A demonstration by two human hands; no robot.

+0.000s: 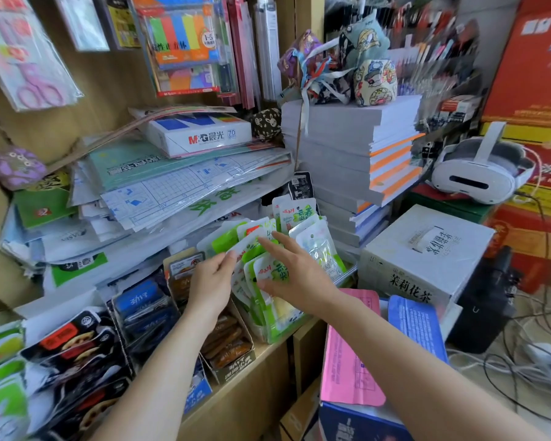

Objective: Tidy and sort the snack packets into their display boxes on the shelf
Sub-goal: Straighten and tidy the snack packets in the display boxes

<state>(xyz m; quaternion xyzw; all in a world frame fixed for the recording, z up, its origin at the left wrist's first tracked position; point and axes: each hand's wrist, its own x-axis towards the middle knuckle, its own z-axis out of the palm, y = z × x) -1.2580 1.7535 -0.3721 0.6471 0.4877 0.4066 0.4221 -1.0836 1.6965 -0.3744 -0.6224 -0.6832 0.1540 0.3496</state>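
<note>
Green and white snack packets [303, 237] stand bunched in a display box [277, 334] at the right end of the wooden shelf [261, 354]. My left hand [212, 281] pinches the left edge of one of these packets [245, 246] between thumb and fingers. My right hand [295, 272] lies spread over the bunch, thumb under a packet [272, 272] and fingers pressing on the packets behind. To the left stand a box of brown packets [228, 342], a box of blue packets [143, 303] and black packets [77, 348].
Stacks of paper and plastic-wrapped sheets [178, 183] crowd the shelf just behind the boxes. A tall pile of grey books [344, 160] and a white carton [427, 253] stand to the right. Pink and blue folders [350, 348] lie below, with cables [522, 361] on the floor.
</note>
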